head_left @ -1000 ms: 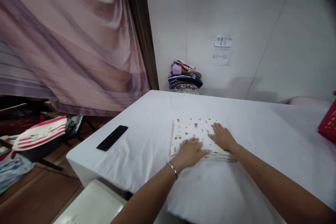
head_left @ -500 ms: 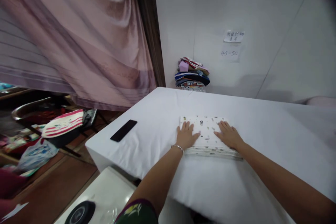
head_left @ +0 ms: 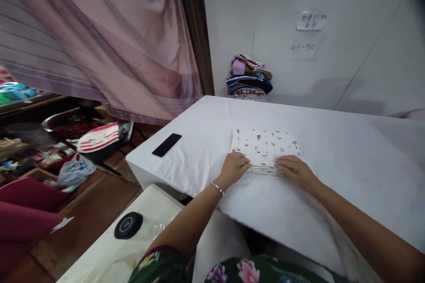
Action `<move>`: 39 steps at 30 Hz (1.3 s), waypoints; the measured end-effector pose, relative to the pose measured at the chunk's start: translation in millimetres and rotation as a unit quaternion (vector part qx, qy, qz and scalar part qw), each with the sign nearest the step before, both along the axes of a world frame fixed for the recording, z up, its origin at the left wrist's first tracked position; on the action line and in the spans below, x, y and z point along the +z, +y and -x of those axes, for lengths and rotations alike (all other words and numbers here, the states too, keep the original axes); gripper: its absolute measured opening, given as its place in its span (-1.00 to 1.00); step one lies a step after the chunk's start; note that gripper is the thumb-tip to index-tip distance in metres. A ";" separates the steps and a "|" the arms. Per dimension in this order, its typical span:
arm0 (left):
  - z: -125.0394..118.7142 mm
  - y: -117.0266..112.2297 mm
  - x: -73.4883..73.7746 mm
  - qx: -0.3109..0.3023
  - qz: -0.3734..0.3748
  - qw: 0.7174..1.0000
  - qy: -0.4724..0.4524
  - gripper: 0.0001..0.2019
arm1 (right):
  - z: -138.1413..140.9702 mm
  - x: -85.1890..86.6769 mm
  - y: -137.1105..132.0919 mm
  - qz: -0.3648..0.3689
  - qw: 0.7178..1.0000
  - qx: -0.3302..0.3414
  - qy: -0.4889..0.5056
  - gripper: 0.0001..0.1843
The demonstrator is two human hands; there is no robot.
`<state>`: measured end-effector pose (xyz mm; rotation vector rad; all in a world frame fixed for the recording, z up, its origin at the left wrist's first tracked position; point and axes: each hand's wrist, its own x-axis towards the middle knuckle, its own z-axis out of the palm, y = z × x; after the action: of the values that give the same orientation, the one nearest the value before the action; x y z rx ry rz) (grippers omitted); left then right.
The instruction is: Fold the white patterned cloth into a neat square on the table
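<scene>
head view: i see the folded white cloth with small printed motifs (head_left: 265, 143) lying flat just right of the frame's centre, on the white-covered table (head_left: 345, 150). the left hand (head_left: 235, 168), a silver bracelet (head_left: 217, 189) at its wrist, rests at the cloth's near left corner with fingers bent over the edge. the right hand (head_left: 295, 169) is at the near right part, fingers likewise curled at the edge. from here i can't tell whether either one pinches the layers or merely touches them. a black phone-shaped slab (head_left: 167, 145) lies left of the centre, well apart from the cloth. i also pick out a pile of folded fabrics (head_left: 250, 82) at upper centre, a paper reading "45-50" (head_left: 303, 47) to its right, a pink curtain (head_left: 146, 31) at upper left, and a round black case (head_left: 128, 225) at lower left.
</scene>
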<state>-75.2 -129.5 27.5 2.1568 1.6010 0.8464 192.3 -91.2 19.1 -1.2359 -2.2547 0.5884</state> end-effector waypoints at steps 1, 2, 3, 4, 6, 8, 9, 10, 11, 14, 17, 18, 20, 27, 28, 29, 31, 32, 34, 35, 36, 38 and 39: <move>-1.3 -3.5 -1.0 0.001 0.001 1.000 0.006 -0.83 | 2.0 -0.1 -3.3 0.002 1.000 0.005 -0.009 -0.64; -2.2 -5.7 -1.7 0.008 0.003 1.000 0.010 -0.82 | 3.8 0.3 -4.9 0.007 1.000 0.006 -0.019 -0.65; -2.7 -6.9 -2.0 0.014 0.005 1.000 0.013 -0.82 | 5.4 1.0 -5.4 0.013 1.000 0.004 -0.027 -0.64; -2.6 -7.4 -2.1 0.018 0.008 1.000 0.017 -0.81 | 6.7 1.8 -5.1 0.018 0.999 0.001 -0.033 -0.64; -1.3 -7.4 -1.8 0.012 0.007 0.999 0.033 -0.81 | 8.5 2.5 -3.8 0.022 0.999 -0.004 -0.034 -0.64; 0.4 -7.0 -1.4 -0.004 -0.006 0.998 0.056 -0.80 | 9.2 0.6 -3.1 0.014 1.000 -0.005 -0.022 -0.64; 0.9 -6.7 -1.2 -0.010 -0.014 0.997 0.070 -0.80 | 9.3 -1.4 -3.1 0.003 1.000 -0.006 -0.012 -0.64; 0.9 -6.4 -0.8 -0.013 -0.020 0.996 0.085 -0.81 | 9.2 -4.1 -3.3 -0.012 1.000 -0.006 -0.003 -0.64; 0.4 -5.8 -0.3 -0.012 -0.023 0.995 0.101 -0.82 | 9.0 -7.1 -3.6 -0.031 0.999 -0.005 0.005 -0.65; -3.2 -2.6 3.2 0.004 -0.014 0.989 0.148 -0.84 | 7.6 -16.2 -4.1 -0.099 0.995 0.013 0.010 -0.67; -6.5 1.5 8.6 0.000 -0.009 0.980 0.201 -0.83 | 5.0 -21.6 -3.8 -0.141 0.990 0.032 0.007 -0.70; -7.0 2.5 10.3 -0.008 -0.012 0.976 0.216 -0.82 | 3.9 -22.5 -3.6 -0.145 0.989 0.033 0.006 -0.70; -7.1 2.9 12.7 -0.020 -0.021 0.972 0.233 -0.79 | 2.0 -23.9 -3.4 -0.145 0.989 0.029 0.006 -0.70; -8.8 -8.5 1.4 -0.002 -0.087 0.960 0.265 -0.79 | -1.9 -32.2 -1.0 -0.135 0.990 0.008 0.032 -0.72; -8.9 -10.2 -1.9 -0.004 -0.091 0.958 0.273 -0.80 | -2.0 -33.1 -0.6 -0.133 0.990 0.008 0.034 -0.73; -8.8 -11.4 -5.0 -0.006 -0.094 0.956 0.277 -0.81 | -1.9 -33.7 -0.1 -0.133 0.991 0.009 0.034 -0.73; -8.3 -12.8 -9.6 -0.008 -0.097 0.957 0.275 -0.82 | -1.6 -33.9 0.4 -0.133 0.990 0.012 0.034 -0.74; -8.0 -13.1 -11.0 -0.007 -0.098 0.959 0.267 -0.83 | -1.4 -33.5 0.5 -0.133 0.990 0.014 0.034 -0.74; -7.1 -13.4 -12.2 0.000 -0.099 0.965 0.244 -0.83 | -1.1 -32.1 0.3 -0.133 0.990 0.016 0.038 -0.74; -6.4 -13.7 -12.3 0.006 -0.101 0.968 0.230 -0.83 | -1.0 -31.3 0.0 -0.132 0.990 0.018 0.040 -0.74; -5.4 -14.2 -12.3 0.012 -0.104 0.971 0.216 -0.83 | -0.9 -30.5 -0.4 -0.132 0.990 0.020 0.041 -0.74; -2.3 -16.2 -12.5 0.025 -0.113 0.974 0.193 -0.83 | -0.8 -29.0 -1.4 -0.134 0.990 0.022 0.041 -0.73; 0.0 -17.6 -12.8 0.030 -0.117 0.975 0.184 -0.83 | -0.8 -28.4 -1.9 -0.136 0.990 0.024 0.041 -0.73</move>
<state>-75.1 -147.2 14.7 2.5645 1.8248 0.7120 193.1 -93.1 -9.3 -1.0074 -2.2140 0.3266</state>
